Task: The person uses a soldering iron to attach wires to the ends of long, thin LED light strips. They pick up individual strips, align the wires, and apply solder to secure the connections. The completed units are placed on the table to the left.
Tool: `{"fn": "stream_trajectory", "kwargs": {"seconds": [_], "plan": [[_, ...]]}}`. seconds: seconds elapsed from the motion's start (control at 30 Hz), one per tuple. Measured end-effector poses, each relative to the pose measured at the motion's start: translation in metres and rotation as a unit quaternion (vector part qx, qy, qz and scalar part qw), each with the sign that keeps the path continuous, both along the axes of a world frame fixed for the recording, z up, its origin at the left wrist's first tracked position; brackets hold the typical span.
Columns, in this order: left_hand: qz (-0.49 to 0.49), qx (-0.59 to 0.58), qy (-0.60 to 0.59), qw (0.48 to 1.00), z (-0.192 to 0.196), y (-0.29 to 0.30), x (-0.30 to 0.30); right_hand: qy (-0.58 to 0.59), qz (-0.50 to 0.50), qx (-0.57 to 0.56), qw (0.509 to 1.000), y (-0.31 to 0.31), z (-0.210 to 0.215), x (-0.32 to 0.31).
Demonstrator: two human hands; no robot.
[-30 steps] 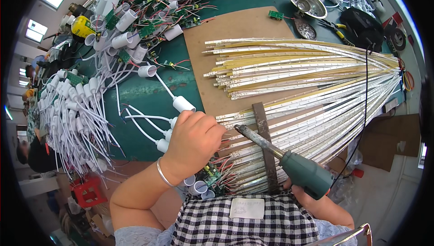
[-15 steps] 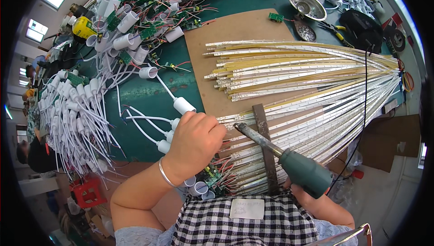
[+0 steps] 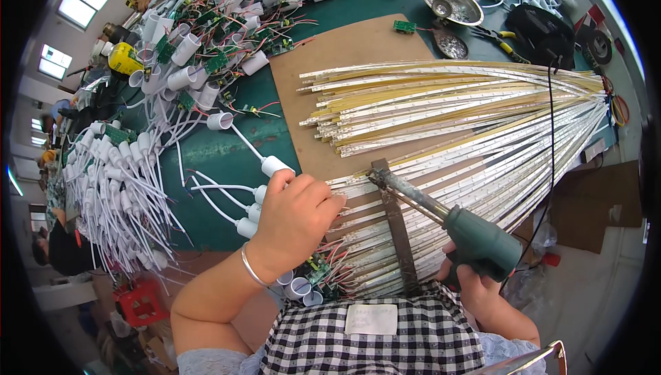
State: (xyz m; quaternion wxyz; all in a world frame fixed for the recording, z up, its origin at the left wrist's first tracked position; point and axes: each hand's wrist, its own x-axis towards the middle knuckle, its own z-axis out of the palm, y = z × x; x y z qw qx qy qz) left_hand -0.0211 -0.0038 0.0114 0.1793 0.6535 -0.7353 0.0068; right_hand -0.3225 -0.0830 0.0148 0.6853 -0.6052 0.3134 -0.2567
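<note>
Cables [image 3: 117, 192] with white ends lie heaped well to the left of the left hand [image 3: 295, 213], and a few white sockets [image 3: 246, 227] sit just beside its wrist and knuckles. This hand is curled at the near ends of the white strips [image 3: 523, 161], its fingertips hidden, so I cannot tell what it pinches. Green circuit boards [image 3: 319, 275] with red wires crowd below it. Between the hands a dark bar [image 3: 397, 227] lies across the lower strips, which fan out beyond the right hand [image 3: 475, 285]. That hand is wrapped around a green soldering gun [image 3: 485, 241], its tip over the bar's far end. If hot, the tip could burn the left fingers or scorch a strip should it swing left; a black cord [image 3: 551, 120] to its right, if snagged, might drag strips askew.
</note>
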Motion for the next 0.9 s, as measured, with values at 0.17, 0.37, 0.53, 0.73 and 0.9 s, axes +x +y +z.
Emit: {"fn": "stream_trajectory", "kwargs": {"seconds": [0.17,0.37,0.53,0.73,0.9], "plan": [[-0.025,0.043,0.031,0.998,0.004,-0.002,0.001,-0.017,-0.014,0.011,1.0,0.001,0.001,0.002],[0.015,-0.006,0.034,0.999,0.0,0.006,-0.001,0.005,-0.005,0.016,1.0,0.002,0.001,0.002],[0.035,-0.015,0.045,0.998,-0.001,0.01,-0.002,0.041,0.061,-0.028,0.997,0.001,-0.004,-0.008],[0.052,-0.021,0.033,0.998,-0.001,0.01,-0.003,0.045,0.078,-0.03,0.995,0.002,0.002,-0.004],[0.048,-0.004,-0.02,0.999,0.0,0.01,-0.005,0.072,0.089,-0.014,0.993,0.003,0.006,-0.003]]}}
